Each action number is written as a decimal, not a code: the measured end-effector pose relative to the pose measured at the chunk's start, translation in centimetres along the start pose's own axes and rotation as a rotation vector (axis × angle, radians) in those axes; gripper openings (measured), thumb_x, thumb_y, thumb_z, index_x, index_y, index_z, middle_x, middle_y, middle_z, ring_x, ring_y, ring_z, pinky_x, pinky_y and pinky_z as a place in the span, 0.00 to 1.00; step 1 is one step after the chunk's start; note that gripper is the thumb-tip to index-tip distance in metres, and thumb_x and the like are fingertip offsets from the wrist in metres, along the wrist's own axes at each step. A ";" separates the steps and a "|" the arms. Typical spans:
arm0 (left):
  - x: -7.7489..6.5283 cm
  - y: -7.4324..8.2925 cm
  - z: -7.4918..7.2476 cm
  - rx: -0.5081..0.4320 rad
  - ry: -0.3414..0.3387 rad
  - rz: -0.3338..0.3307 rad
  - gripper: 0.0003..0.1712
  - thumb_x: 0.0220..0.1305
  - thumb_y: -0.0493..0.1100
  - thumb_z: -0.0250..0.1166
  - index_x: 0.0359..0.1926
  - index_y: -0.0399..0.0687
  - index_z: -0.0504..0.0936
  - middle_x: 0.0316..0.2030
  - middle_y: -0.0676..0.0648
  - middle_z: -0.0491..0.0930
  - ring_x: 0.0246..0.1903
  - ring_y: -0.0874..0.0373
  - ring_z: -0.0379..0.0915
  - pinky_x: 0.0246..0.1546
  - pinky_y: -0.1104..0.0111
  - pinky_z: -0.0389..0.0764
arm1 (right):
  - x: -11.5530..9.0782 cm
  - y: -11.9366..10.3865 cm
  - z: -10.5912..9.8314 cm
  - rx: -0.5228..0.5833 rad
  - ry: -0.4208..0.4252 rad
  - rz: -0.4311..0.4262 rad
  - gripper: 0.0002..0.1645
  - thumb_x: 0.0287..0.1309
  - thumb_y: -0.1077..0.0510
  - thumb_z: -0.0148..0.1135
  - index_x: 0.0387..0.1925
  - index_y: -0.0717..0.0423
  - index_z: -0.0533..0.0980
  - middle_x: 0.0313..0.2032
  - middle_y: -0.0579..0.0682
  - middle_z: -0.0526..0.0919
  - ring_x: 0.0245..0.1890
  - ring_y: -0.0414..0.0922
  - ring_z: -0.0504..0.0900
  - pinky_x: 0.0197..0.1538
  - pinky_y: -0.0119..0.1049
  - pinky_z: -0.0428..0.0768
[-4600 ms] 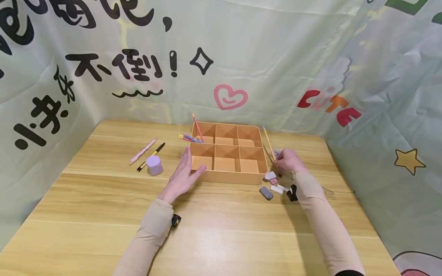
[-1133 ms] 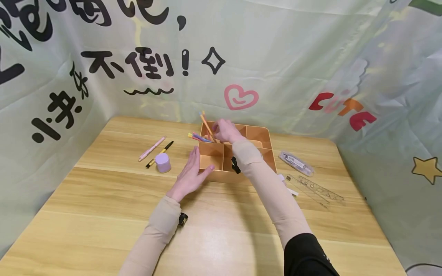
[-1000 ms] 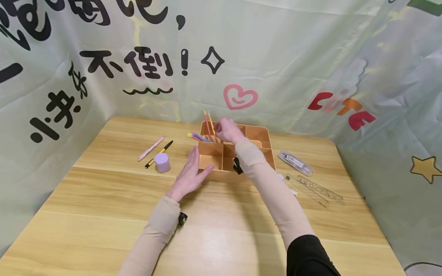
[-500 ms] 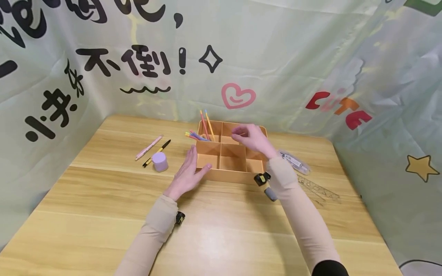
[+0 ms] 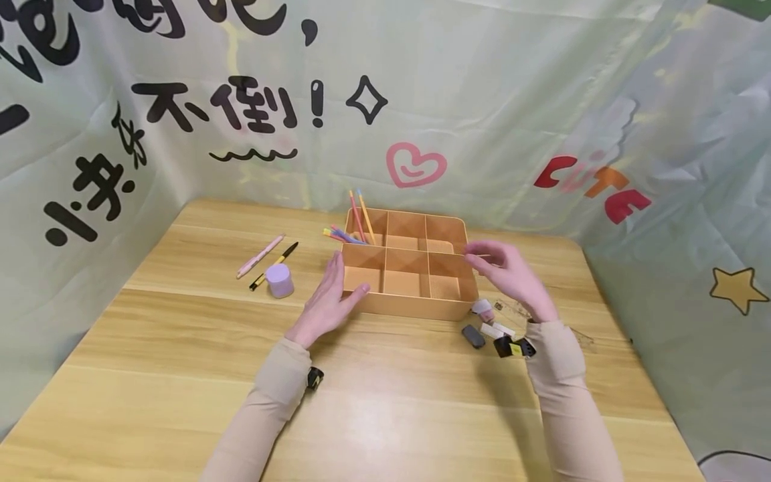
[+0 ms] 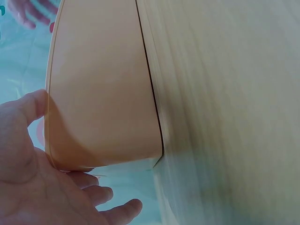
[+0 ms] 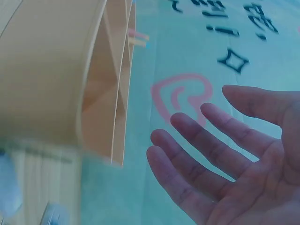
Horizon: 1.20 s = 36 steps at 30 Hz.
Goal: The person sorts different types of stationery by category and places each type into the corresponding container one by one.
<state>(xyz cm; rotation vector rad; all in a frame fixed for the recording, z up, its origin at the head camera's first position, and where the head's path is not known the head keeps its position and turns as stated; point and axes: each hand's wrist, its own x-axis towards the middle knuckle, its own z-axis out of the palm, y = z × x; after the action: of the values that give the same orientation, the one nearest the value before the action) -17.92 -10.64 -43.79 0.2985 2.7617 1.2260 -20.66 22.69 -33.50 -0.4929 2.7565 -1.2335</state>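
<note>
A tan desk organizer with several compartments stands mid-table. Its back-left compartment holds a red pencil and an orange pencil, both upright, beside a bundle of coloured sticks leaning over the left side. My left hand rests against the organizer's front-left corner; in the left wrist view the thumb touches the rim and the other fingers extend past the side. Off the organizer's right side hovers my right hand, fingers spread and holding nothing, as the right wrist view confirms.
Right of the organizer lie a dark grey eraser, white erasers, a pink-and-white eraser and clear rulers, partly behind my right arm. At left are a purple round container, a pink pen and a black-yellow pen.
My right hand picked up the orange pencil from the right, stood it in the back-left compartment, let go and moved back right. My left hand stayed at the organizer's corner.
</note>
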 end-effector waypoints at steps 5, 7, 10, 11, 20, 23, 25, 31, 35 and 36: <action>0.0 0.1 0.0 -0.001 0.002 -0.002 0.55 0.75 0.67 0.47 0.79 0.42 0.26 0.80 0.45 0.23 0.81 0.44 0.27 0.81 0.50 0.39 | -2.5 1.7 -1.1 0.027 0.017 0.021 0.24 0.74 0.51 0.55 0.62 0.62 0.75 0.59 0.62 0.81 0.52 0.37 0.82 0.50 0.23 0.80; 0.0 0.1 0.1 0.000 0.007 0.002 0.54 0.75 0.66 0.47 0.79 0.42 0.26 0.80 0.44 0.24 0.81 0.43 0.27 0.80 0.49 0.39 | -3.3 2.3 -1.3 0.031 0.028 0.025 0.24 0.73 0.51 0.56 0.62 0.62 0.75 0.59 0.62 0.81 0.51 0.31 0.81 0.50 0.23 0.80; -0.1 0.2 0.1 -0.003 0.009 0.001 0.54 0.75 0.66 0.47 0.79 0.41 0.27 0.80 0.44 0.24 0.81 0.43 0.27 0.80 0.49 0.40 | -4.4 3.2 -1.5 0.043 0.050 0.022 0.23 0.73 0.53 0.56 0.61 0.63 0.76 0.57 0.63 0.81 0.47 0.23 0.79 0.50 0.23 0.81; -0.1 0.2 0.1 -0.001 0.010 0.000 0.54 0.75 0.66 0.47 0.79 0.41 0.27 0.81 0.44 0.24 0.81 0.43 0.27 0.80 0.49 0.40 | -4.7 3.5 -1.5 0.047 0.059 0.016 0.23 0.73 0.54 0.56 0.60 0.64 0.76 0.56 0.62 0.82 0.46 0.23 0.80 0.49 0.23 0.82; -0.3 0.2 0.1 0.026 0.042 0.013 0.55 0.74 0.68 0.47 0.79 0.42 0.29 0.81 0.42 0.28 0.81 0.42 0.29 0.80 0.48 0.42 | -6.4 5.6 -0.6 0.133 0.135 0.041 0.23 0.73 0.55 0.57 0.61 0.67 0.74 0.44 0.27 0.79 0.43 0.23 0.81 0.46 0.24 0.83; -0.6 0.0 0.0 0.016 0.063 0.023 0.55 0.74 0.68 0.48 0.80 0.45 0.29 0.81 0.42 0.29 0.81 0.42 0.31 0.80 0.47 0.43 | -6.5 5.9 0.3 0.156 0.158 0.038 0.22 0.72 0.56 0.58 0.60 0.67 0.75 0.45 0.27 0.80 0.43 0.23 0.81 0.46 0.25 0.84; -0.8 0.0 -0.3 0.002 0.078 0.036 0.54 0.74 0.68 0.49 0.80 0.47 0.29 0.81 0.42 0.31 0.81 0.42 0.33 0.80 0.47 0.43 | -6.4 5.9 1.0 0.162 0.177 0.036 0.21 0.72 0.57 0.58 0.59 0.67 0.76 0.46 0.33 0.82 0.44 0.24 0.82 0.46 0.26 0.84; -1.7 -0.4 -1.7 -0.013 0.085 0.061 0.50 0.74 0.66 0.50 0.81 0.50 0.38 0.81 0.43 0.37 0.81 0.41 0.37 0.80 0.46 0.45 | -5.3 6.0 3.1 0.062 0.227 0.059 0.22 0.72 0.57 0.56 0.59 0.69 0.75 0.50 0.66 0.83 0.43 0.44 0.85 0.43 0.25 0.82; -2.2 -1.1 -2.7 -0.015 0.105 0.057 0.45 0.75 0.63 0.51 0.80 0.46 0.47 0.80 0.38 0.45 0.79 0.39 0.43 0.78 0.43 0.48 | -4.2 6.1 4.3 -0.008 0.241 0.096 0.25 0.73 0.56 0.55 0.63 0.69 0.73 0.45 0.68 0.82 0.38 0.50 0.84 0.36 0.26 0.79; -2.2 -1.3 -3.0 -0.006 0.119 0.058 0.43 0.76 0.61 0.51 0.80 0.44 0.50 0.80 0.37 0.48 0.79 0.38 0.45 0.78 0.43 0.50 | -4.0 6.1 4.6 -0.008 0.245 0.097 0.26 0.73 0.56 0.55 0.63 0.70 0.73 0.44 0.69 0.82 0.35 0.50 0.84 0.33 0.26 0.80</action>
<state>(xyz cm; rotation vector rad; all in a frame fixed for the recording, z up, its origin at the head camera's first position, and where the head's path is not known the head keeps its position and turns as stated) -16.45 -14.15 -42.67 0.3175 2.8682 1.3065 -17.51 24.52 -41.29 -0.2173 2.9436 -1.3428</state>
